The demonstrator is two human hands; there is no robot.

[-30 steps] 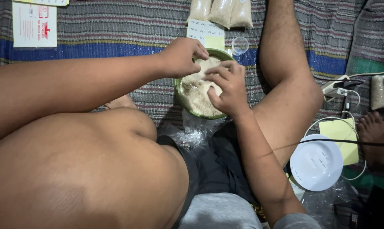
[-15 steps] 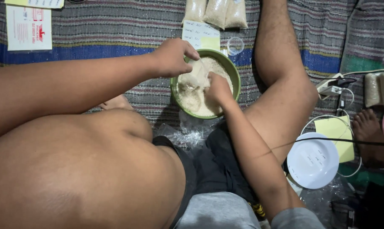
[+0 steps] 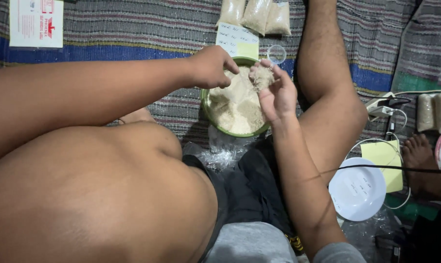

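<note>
I am sitting on a striped woven mat with a green bowl of pale grain lying on the mat between my legs. My right hand is hovering over the bowl's right edge, palm turned up, and its grip is cupping a small heap of the grain between curled fingers and thumb, loosely rather than clamped. My left hand is reaching in from the left over the bowl's far rim, knuckles up, fingers bent downward toward the grain; its grip is curled narrow, and I cannot tell whether it is holding anything. The two hands are sitting close together, nearly touching above the bowl.

Just beyond the bowl, a white slip of paper with a yellow note is lying on the mat, and a small clear plastic cup is standing beside it. Further back, three clear bags of grain are lying in a row. A crumpled clear plastic bag is lying against the bowl's near side. To my right, a white round lid is resting near a yellow sheet and some white cables. Another person's bare foot is showing at the right edge.
</note>
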